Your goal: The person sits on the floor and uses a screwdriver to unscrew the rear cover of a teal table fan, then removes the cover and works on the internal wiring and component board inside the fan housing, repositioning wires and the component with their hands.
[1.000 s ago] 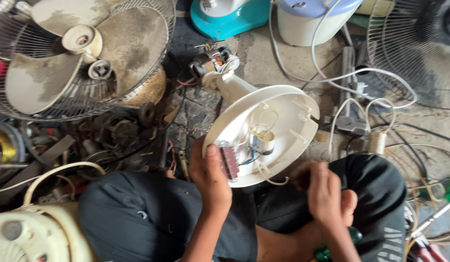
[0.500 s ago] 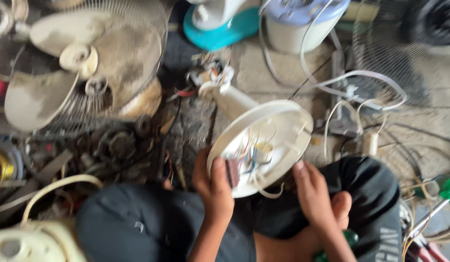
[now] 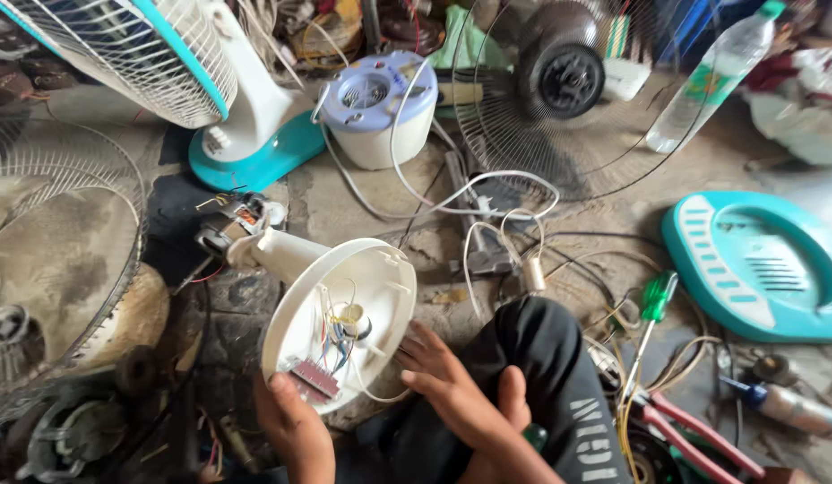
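Head view: the white fan base lies tipped on its side near the middle, underside open, with thin coloured wires and a small circuit board exposed. It looks like light, stiff plastic, best held by the rim, since the wiring seems fragile. The left hand grips the near rim, fingers curled. The right hand touches the right rim, fingers loosely spread. A green screwdriver lies to the right.

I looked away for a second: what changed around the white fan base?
The view swung right, bringing in a teal cover and green screwdriver. The right hand stays at the rim of the white fan base; the left hand still grips its lower edge.
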`<state>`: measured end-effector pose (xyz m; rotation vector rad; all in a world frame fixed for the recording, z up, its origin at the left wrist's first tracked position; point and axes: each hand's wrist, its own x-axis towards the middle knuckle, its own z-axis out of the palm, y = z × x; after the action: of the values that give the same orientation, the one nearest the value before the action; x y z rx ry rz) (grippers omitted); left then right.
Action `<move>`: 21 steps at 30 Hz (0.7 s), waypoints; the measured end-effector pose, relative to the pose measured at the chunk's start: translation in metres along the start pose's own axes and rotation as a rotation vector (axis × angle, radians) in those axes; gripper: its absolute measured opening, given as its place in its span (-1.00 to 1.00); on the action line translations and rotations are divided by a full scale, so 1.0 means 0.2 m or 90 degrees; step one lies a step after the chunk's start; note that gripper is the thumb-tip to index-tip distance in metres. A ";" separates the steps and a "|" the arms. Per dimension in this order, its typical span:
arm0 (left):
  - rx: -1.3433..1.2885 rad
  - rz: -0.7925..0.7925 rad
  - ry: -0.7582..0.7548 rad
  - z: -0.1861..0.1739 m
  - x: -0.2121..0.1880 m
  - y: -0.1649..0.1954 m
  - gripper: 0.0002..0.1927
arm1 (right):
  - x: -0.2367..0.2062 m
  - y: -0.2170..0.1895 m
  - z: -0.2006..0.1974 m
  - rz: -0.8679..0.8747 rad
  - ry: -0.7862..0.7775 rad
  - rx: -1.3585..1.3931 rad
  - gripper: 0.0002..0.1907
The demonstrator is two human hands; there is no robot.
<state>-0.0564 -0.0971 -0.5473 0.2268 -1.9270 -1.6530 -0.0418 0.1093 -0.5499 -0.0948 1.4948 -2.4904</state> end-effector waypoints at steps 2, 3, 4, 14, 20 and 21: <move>0.037 -0.023 -0.014 0.09 0.03 -0.06 -0.46 | 0.06 0.01 -0.02 0.011 0.025 0.048 -0.09; 0.063 -0.038 -0.019 0.10 0.02 -0.08 -0.47 | 0.09 0.02 -0.02 0.033 0.058 0.068 -0.09; 0.080 -0.043 -0.004 0.11 0.02 -0.08 -0.48 | 0.13 0.03 -0.03 0.053 0.084 0.089 -0.09; 0.024 -0.117 -0.018 0.16 0.04 0.03 -0.48 | 0.17 0.06 -0.05 0.080 0.133 -0.094 -0.13; 0.106 -0.089 0.005 0.19 0.03 0.00 -0.44 | 0.19 0.06 -0.07 0.100 0.145 -0.133 -0.13; 0.120 -0.090 0.013 0.20 0.03 0.00 -0.43 | 0.19 0.06 -0.07 0.105 0.145 -0.123 -0.12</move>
<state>-0.0821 -0.0669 -0.5485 0.4626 -2.0942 -1.5485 -0.0793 0.1077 -0.5692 0.2767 1.7518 -2.2843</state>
